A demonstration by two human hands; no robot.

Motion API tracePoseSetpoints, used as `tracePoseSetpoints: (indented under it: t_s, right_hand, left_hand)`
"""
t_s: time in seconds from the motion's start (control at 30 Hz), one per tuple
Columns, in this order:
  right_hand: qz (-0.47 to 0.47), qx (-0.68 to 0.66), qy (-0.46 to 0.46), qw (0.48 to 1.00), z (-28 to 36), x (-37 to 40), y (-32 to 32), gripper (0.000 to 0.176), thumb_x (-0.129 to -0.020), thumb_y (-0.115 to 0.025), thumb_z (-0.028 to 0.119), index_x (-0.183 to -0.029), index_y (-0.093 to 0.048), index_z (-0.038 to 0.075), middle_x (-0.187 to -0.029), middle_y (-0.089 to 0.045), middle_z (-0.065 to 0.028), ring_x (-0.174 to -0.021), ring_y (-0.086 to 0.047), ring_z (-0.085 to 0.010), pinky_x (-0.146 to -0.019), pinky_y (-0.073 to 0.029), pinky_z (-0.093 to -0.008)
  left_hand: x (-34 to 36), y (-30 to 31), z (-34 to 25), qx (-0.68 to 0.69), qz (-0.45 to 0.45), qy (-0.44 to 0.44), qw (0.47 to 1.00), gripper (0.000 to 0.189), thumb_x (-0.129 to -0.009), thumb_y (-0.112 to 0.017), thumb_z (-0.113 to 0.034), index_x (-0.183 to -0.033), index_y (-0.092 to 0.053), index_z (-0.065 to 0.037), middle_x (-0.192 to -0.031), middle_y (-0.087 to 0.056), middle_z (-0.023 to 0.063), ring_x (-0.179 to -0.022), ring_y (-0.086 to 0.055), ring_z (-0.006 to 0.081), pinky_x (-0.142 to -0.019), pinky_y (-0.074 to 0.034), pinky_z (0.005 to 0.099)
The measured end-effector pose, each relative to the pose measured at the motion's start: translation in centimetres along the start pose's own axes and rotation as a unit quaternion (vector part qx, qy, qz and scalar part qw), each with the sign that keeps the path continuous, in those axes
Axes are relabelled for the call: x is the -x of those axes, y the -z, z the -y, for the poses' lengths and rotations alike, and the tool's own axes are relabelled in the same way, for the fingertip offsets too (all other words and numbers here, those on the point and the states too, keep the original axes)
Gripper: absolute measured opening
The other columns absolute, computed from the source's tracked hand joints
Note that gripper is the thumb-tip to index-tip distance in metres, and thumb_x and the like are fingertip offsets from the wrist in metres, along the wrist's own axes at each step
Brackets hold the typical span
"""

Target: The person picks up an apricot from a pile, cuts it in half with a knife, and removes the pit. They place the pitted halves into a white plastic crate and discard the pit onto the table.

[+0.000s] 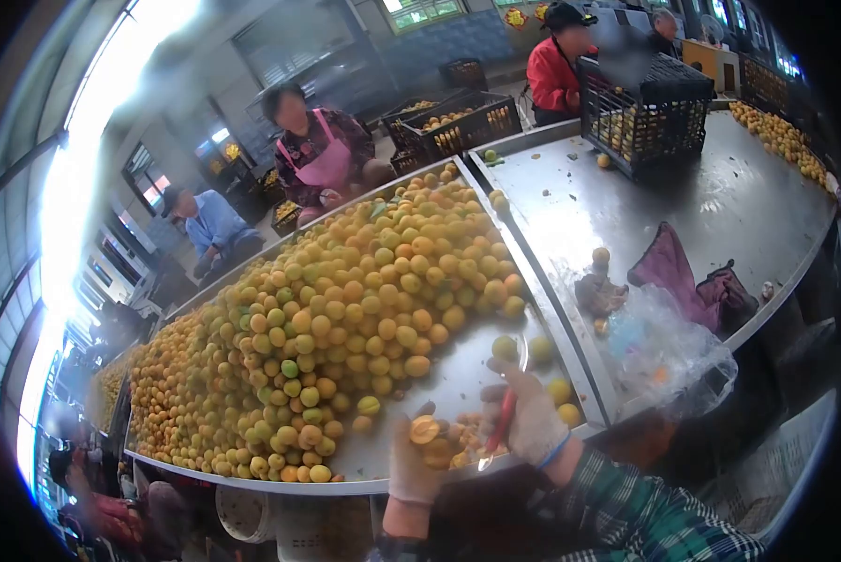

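Observation:
My left hand [413,468], in a pale glove, is closed around an apricot [424,430] whose cut face seems to show. My right hand [533,417], gloved too, grips a red-handled knife [505,417] with its blade pointing down. Between both hands, at the front edge of the metal table, lies a small heap of apricot pieces [467,445]. A big pile of whole yellow-orange apricots [345,300] spreads over the table beyond my hands. A few greener apricots [539,350] rest just past my right hand.
A raised metal rim [542,300] divides my table from another one [551,201] at right. On that one are a clear plastic bag [673,361], purple cloth [669,267] and a black crate [645,122]. Several people work around the tables. A white bucket [243,513] stands below.

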State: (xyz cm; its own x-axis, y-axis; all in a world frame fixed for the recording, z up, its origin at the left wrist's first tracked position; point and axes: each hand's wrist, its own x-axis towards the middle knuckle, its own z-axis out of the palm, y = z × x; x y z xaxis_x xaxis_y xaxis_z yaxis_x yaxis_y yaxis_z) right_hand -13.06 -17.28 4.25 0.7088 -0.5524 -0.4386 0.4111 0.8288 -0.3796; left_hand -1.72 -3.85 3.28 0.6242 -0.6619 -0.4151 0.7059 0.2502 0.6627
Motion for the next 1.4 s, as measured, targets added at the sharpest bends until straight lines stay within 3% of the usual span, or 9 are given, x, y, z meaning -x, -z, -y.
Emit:
tracePoseSetpoints:
  t_s: [0.23,0.33,0.47,0.5,0.53,0.6,0.73,1.0,1.4]
  right_hand:
    - [0.015,0.104,0.074,0.992,0.6,0.0,-0.2,0.045,-0.08,-0.07,0.056,-0.107,-0.052,0.024,-0.065,-0.051,0.0022,-0.037,-0.039,-0.0072,-0.032,-0.028,-0.0236]
    - [0.09,0.299,0.216,0.925,-0.2,-0.4,0.2,0.099,-0.075,-0.073,0.06,-0.145,-0.031,0.003,-0.072,-0.053,-0.0006,-0.051,-0.045,-0.0055,-0.042,-0.039,-0.0199]
    - [0.014,0.6,0.515,0.612,-2.9,-3.8,1.5,0.095,-0.074,-0.067,0.069,-0.137,-0.039,0.003,-0.08,-0.06,-0.0042,-0.068,-0.059,-0.0123,-0.059,-0.05,-0.0242]
    - [0.014,0.602,0.516,0.609,-2.3,-2.7,1.0,0.095,-0.074,-0.067,0.069,-0.137,-0.039,0.003,-0.08,-0.06,-0.0042,-0.068,-0.059,-0.0123,-0.059,-0.05,-0.0242]
    - [0.116,0.417,0.28,0.857,-1.4,-0.6,-0.2,0.08,-0.076,-0.067,0.067,-0.125,-0.044,0.008,-0.079,-0.059,-0.0031,-0.063,-0.058,-0.0118,-0.055,-0.049,-0.025]
    - [0.158,0.097,0.044,0.982,-0.9,1.3,-2.0,0.051,-0.078,-0.07,0.059,-0.095,-0.045,0.018,-0.076,-0.054,-0.0011,-0.051,-0.053,-0.0102,-0.043,-0.044,-0.026]
    - [0.139,-0.02,0.161,0.977,1.5,-0.4,-1.7,0.041,-0.09,-0.065,0.021,-0.125,-0.051,0.005,-0.089,-0.06,-0.0047,-0.067,-0.06,-0.0135,-0.052,-0.052,-0.0294]
    - [0.184,0.126,0.45,0.865,4.8,2.5,-3.5,0.067,-0.096,-0.047,0.05,-0.149,-0.03,0.012,-0.156,-0.024,0.0011,-0.141,-0.025,-0.0248,-0.112,-0.027,-0.0471]
    - [0.142,0.242,0.446,0.85,4.9,1.8,-2.3,0.051,-0.103,-0.037,0.038,-0.143,-0.041,0.006,-0.143,-0.045,-0.0063,-0.123,-0.049,-0.0158,-0.096,-0.046,-0.0364]
  left_hand:
    - [-0.1,-0.2,-0.4,-0.09,-0.035,0.042,0.994,0.087,-0.077,-0.037,-0.086,-0.092,-0.06,-0.003,-0.071,-0.058,0.0065,-0.058,-0.055,0.0211,-0.052,-0.047,0.0308]
    - [-1.1,0.5,-0.5,-0.163,0.008,-0.042,0.986,0.091,-0.075,-0.032,-0.088,-0.091,-0.059,-0.003,-0.072,-0.056,0.006,-0.057,-0.055,0.0199,-0.052,-0.047,0.0322]
    - [-1.3,1.1,-1.1,-0.183,0.049,-0.021,0.982,0.093,-0.075,-0.029,-0.088,-0.09,-0.059,-0.002,-0.072,-0.056,0.0065,-0.06,-0.056,0.0185,-0.055,-0.049,0.0301]
    - [-1.5,1.4,-0.9,-0.199,0.037,-0.021,0.979,0.093,-0.075,-0.029,-0.089,-0.089,-0.058,-0.002,-0.072,-0.056,0.0065,-0.061,-0.056,0.0182,-0.056,-0.05,0.0302]
    - [-1.6,1.5,-0.7,-0.215,0.028,-0.022,0.976,0.093,-0.075,-0.029,-0.089,-0.089,-0.058,-0.002,-0.072,-0.056,0.0064,-0.061,-0.056,0.0179,-0.057,-0.05,0.0302]
    - [-1.2,1.4,-0.4,-0.209,0.033,-0.007,0.977,0.092,-0.075,-0.029,-0.088,-0.089,-0.058,-0.002,-0.072,-0.056,0.0062,-0.061,-0.056,0.0177,-0.056,-0.05,0.0303]
    - [-0.9,2.4,0.4,-0.14,0.025,0.027,0.989,0.087,-0.074,-0.037,-0.087,-0.091,-0.058,-0.004,-0.071,-0.054,0.0047,-0.059,-0.054,0.0167,-0.053,-0.048,0.0306]
    - [-0.8,2.1,0.6,-0.062,0.003,0.054,0.997,0.078,-0.079,-0.042,-0.082,-0.09,-0.058,-0.007,-0.069,-0.054,0.0039,-0.057,-0.053,0.0177,-0.052,-0.046,0.0318]
    - [-0.8,1.5,0.4,-0.024,-0.036,0.048,0.998,0.086,-0.075,-0.042,-0.085,-0.092,-0.057,-0.002,-0.07,-0.054,0.005,-0.058,-0.051,0.0171,-0.052,-0.045,0.0287]
